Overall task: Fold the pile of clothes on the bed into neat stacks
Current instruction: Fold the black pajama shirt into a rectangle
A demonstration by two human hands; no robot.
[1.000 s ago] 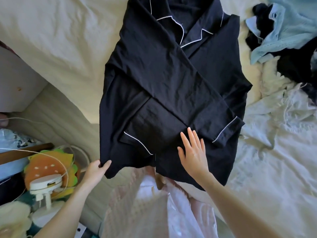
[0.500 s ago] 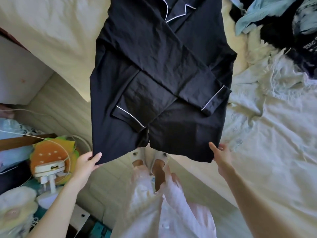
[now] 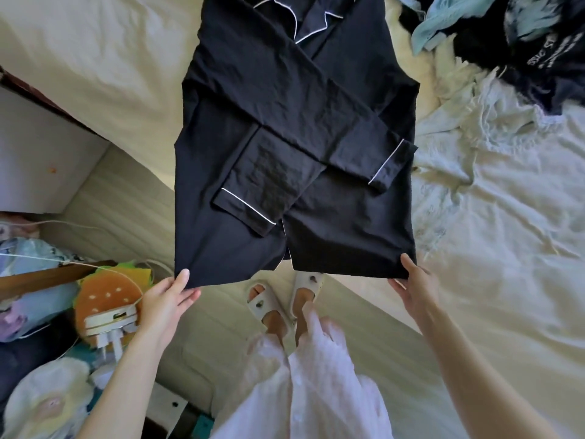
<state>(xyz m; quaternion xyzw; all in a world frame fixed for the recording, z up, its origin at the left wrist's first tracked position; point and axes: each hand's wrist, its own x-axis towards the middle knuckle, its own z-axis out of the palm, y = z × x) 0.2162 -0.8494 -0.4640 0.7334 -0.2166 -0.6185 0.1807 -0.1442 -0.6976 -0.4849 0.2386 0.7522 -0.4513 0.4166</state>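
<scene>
A black pyjama shirt with white piping lies face up over the corner of the bed. Both sleeves are folded across its front, and its hem hangs past the bed's edge. My left hand pinches the hem's left corner between thumb and fingers. My right hand pinches the hem's right corner. A heap of unfolded clothes, light blue and black, lies at the top right of the bed.
A rumpled cream sheet covers the right part of the bed. Beside the bed on the left are a burger-shaped cushion, a small white fan, cords and soft toys. My feet in white sandals stand at the bed's corner.
My right hand left the shirt's front, moved down to the hem's right corner and took hold of it. My left hand kept its hold on the left corner. The hem now hangs stretched between both hands.
</scene>
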